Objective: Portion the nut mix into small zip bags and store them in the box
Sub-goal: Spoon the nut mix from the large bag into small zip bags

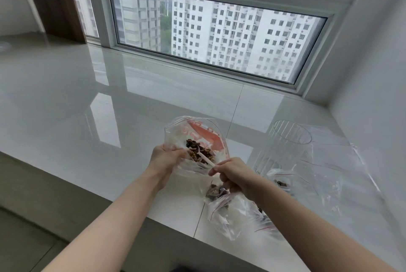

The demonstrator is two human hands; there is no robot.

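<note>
Head view: the left hand grips the rim of a large zip bag of nut mix, its red print too blurred to read. Pinched in the right hand, a white spoon slants up-left, bowl in the nuts. Small zip bags lie beside a clear box, apparently ribbed, on the glossy white bench under a window.

A wide window faces tower blocks; wooden shelving stands left.
</note>
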